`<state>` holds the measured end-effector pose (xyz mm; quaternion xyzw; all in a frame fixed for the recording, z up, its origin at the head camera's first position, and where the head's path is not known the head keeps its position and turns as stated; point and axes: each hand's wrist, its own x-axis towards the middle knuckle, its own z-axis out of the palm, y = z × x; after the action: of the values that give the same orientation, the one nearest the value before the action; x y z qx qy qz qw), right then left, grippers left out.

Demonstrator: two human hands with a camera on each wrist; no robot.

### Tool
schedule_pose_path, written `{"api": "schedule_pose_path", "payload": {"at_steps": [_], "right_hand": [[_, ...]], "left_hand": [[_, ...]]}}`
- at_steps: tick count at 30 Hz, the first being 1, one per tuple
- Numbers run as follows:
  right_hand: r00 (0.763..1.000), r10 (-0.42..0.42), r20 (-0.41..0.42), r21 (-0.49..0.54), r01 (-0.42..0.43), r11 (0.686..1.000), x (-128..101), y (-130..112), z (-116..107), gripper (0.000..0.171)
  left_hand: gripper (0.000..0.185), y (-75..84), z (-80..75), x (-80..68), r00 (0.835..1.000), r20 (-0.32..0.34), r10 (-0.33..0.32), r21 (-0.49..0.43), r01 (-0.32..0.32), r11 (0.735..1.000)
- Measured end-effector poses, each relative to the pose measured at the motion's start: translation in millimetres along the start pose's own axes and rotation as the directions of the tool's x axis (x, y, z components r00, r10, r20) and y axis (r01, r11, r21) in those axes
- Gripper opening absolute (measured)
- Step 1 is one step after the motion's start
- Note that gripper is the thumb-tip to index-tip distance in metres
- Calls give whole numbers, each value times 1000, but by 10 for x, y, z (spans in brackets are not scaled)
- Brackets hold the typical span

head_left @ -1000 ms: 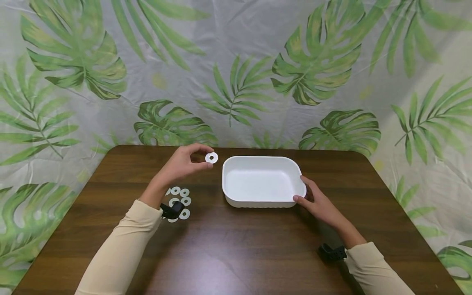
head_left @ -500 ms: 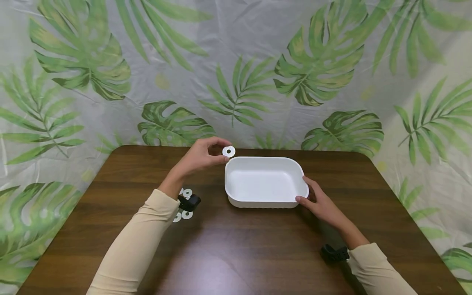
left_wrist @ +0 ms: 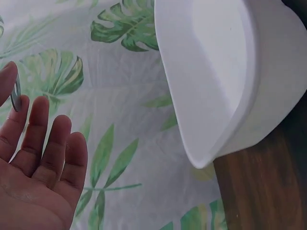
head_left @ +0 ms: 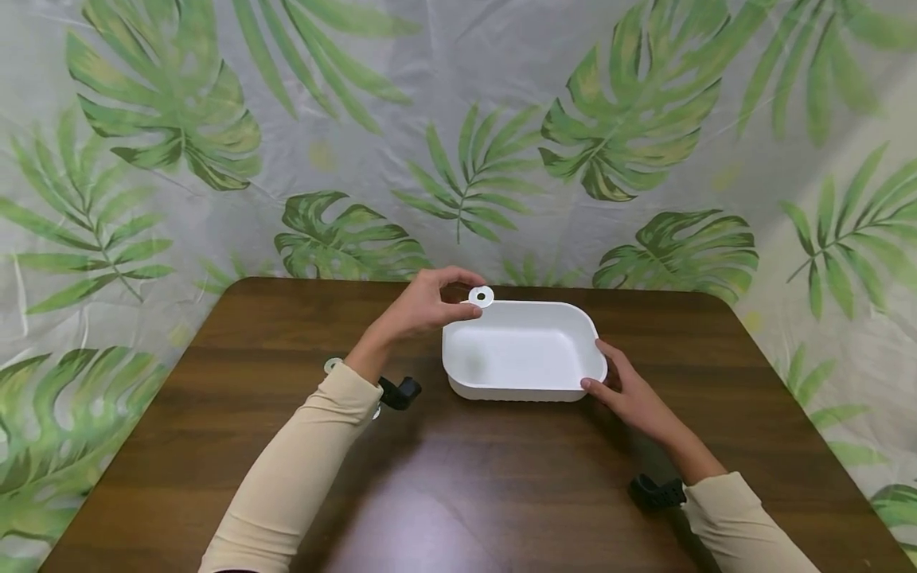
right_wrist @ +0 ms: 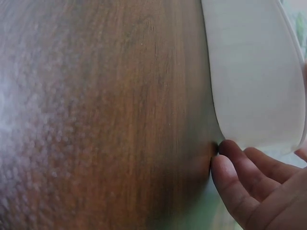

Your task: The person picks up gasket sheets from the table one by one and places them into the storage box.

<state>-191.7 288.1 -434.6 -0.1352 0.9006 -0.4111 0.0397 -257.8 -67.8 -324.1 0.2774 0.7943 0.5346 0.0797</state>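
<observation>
left hand [head_left: 423, 306] pinches white ring [head_left: 481, 297] over tray [head_left: 566, 388] rim; right hand [head_left: 630, 394] fingers straight, touching tray's side

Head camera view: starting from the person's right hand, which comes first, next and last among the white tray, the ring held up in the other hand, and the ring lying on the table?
1. The white tray: the right hand touches its near right corner.
2. The held ring: pinched by the left hand over the tray's far left rim.
3. The table ring: far left, beside the left sleeve.
</observation>
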Motion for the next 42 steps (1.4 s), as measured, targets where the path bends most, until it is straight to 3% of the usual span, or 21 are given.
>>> {"api": "schedule_pose_path", "payload": {"at_steps": [8, 16, 21, 42], "right_hand": [[1000, 3, -3, -10, -3, 1000, 2, 42, 8, 77], [1000, -8, -7, -5, 8, 1000, -3, 48, 10, 76], [1000, 12, -1, -10, -12, 1000, -9, 36, 18, 78], [1000, -15, -17, -17, 14, 1000, -2, 41, 3, 77]], "left_hand": [[40, -44, 155, 44, 1000, 8, 4, -50, -3, 999], [38, -102, 364, 130, 998, 41, 45, 42, -47, 998], [38, -153, 477, 150, 997, 59, 40, 41, -42, 998], [38, -164, 581, 223, 999, 34, 6, 92, -10, 996]]}}
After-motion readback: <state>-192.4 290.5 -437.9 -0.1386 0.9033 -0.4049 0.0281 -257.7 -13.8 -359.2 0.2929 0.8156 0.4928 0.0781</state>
